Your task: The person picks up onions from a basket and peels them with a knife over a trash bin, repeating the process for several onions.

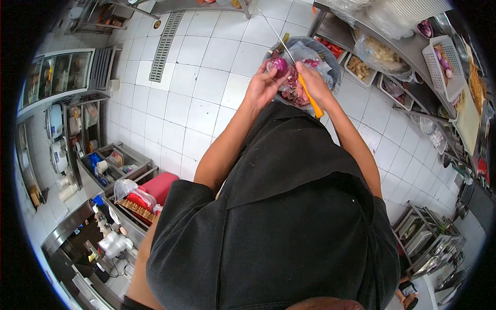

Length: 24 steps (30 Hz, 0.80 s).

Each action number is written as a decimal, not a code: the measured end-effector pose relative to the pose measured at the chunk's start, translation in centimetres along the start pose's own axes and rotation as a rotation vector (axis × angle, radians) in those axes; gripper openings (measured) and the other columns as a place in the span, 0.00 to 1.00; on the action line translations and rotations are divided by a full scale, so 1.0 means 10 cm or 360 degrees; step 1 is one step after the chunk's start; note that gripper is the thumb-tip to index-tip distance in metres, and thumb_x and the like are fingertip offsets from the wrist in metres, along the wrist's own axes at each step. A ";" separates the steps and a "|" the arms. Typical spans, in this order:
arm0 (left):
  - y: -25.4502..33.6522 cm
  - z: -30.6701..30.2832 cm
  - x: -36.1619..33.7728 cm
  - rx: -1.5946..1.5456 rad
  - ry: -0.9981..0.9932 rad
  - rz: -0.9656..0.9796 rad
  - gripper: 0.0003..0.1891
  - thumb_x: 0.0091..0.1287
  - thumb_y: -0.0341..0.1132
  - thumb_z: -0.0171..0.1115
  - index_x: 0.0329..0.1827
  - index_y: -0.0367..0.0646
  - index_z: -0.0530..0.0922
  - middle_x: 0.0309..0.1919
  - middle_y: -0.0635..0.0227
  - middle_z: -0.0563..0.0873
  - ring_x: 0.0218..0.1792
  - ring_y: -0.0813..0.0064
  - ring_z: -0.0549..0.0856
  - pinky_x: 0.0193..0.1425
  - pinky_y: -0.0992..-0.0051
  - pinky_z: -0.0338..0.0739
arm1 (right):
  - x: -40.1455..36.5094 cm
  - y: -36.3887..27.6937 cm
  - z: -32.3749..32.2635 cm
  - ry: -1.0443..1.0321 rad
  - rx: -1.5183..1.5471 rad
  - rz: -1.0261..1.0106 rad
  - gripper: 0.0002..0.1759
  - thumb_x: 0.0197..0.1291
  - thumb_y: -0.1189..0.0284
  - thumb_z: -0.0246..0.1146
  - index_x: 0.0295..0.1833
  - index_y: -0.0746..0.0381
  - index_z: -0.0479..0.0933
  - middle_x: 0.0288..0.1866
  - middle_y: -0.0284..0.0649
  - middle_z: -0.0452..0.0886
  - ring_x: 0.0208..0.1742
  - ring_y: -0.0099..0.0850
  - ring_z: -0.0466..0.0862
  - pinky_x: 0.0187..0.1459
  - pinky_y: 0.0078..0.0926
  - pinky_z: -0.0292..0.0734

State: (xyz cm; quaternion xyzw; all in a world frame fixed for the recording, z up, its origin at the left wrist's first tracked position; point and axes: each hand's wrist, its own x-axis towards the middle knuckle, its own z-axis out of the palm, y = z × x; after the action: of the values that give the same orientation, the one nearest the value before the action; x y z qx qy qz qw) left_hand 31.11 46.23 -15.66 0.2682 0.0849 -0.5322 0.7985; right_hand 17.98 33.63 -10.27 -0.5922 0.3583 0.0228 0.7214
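My left hand [262,88] grips a purple-red onion [277,66] with its fingers closed around it, above a bin. In my right hand [315,85] is a knife [310,98] with an orange-yellow handle; its long thin blade points up and away, just right of the onion and apart from it as far as I can tell. Below both hands stands a round bin [335,66] lined with a clear plastic bag. Reddish-purple onion skins and scraps [290,93] lie inside it. My forearms hide part of the near rim.
Shelving [382,44] at the right carries a white basket [445,70] of onions. Lower baskets hold ginger-like pieces [360,67] and red peppers [333,49]. A floor drain [166,46] crosses the white tiles. Steel counters [116,163] stand at the left.
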 end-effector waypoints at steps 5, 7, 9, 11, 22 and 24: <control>-0.03 -0.01 0.03 0.0025 -0.0025 0.0001 0.24 0.71 0.22 0.54 0.69 0.37 0.63 0.63 0.54 0.73 0.67 0.57 0.73 0.76 0.49 0.65 | -0.09 -0.09 0.08 -0.0039 -0.0039 -0.0070 0.33 0.73 0.47 0.48 0.69 0.62 0.67 0.19 0.34 0.73 0.13 0.21 0.70 0.16 0.21 0.65; -0.03 -0.02 0.03 0.0018 -0.0022 -0.0004 0.23 0.71 0.22 0.54 0.69 0.37 0.64 0.62 0.55 0.75 0.66 0.58 0.73 0.76 0.50 0.65 | -0.10 -0.05 0.14 -0.0016 -0.0042 -0.0120 0.36 0.73 0.47 0.48 0.76 0.60 0.61 0.18 0.34 0.72 0.13 0.21 0.70 0.17 0.21 0.65; -0.04 -0.02 0.03 0.0024 -0.0017 0.0001 0.23 0.71 0.23 0.54 0.69 0.37 0.64 0.62 0.55 0.75 0.66 0.58 0.74 0.76 0.50 0.64 | -0.11 -0.06 0.15 -0.0049 -0.0023 -0.0134 0.37 0.74 0.46 0.47 0.78 0.59 0.60 0.18 0.33 0.72 0.14 0.21 0.71 0.17 0.21 0.66; -0.05 0.00 0.00 0.0042 -0.0014 0.0006 0.23 0.71 0.23 0.54 0.69 0.37 0.64 0.62 0.55 0.76 0.66 0.58 0.74 0.77 0.50 0.64 | -0.14 -0.08 0.15 -0.0080 -0.0037 -0.0150 0.36 0.74 0.46 0.47 0.77 0.59 0.62 0.19 0.34 0.72 0.14 0.21 0.71 0.17 0.21 0.66; -0.02 0.01 -0.04 0.0170 -0.0005 -0.0008 0.20 0.72 0.26 0.55 0.66 0.34 0.66 0.62 0.55 0.75 0.65 0.59 0.74 0.76 0.51 0.65 | -0.09 0.09 0.13 0.0018 0.0234 -0.0022 0.28 0.72 0.45 0.50 0.44 0.61 0.75 0.18 0.36 0.74 0.13 0.23 0.71 0.15 0.23 0.64; -0.02 0.01 -0.05 0.0064 0.0026 -0.0025 0.19 0.72 0.28 0.55 0.65 0.33 0.67 0.60 0.54 0.76 0.64 0.59 0.75 0.76 0.53 0.67 | -0.08 0.09 0.12 0.0000 0.0290 -0.0015 0.28 0.71 0.45 0.50 0.39 0.61 0.73 0.18 0.36 0.74 0.13 0.22 0.71 0.15 0.23 0.64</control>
State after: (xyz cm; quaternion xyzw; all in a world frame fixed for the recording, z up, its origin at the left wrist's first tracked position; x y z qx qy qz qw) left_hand 30.74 46.53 -15.42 0.2878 0.0827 -0.5378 0.7881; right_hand 17.61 35.26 -10.52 -0.5258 0.3561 -0.0132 0.7723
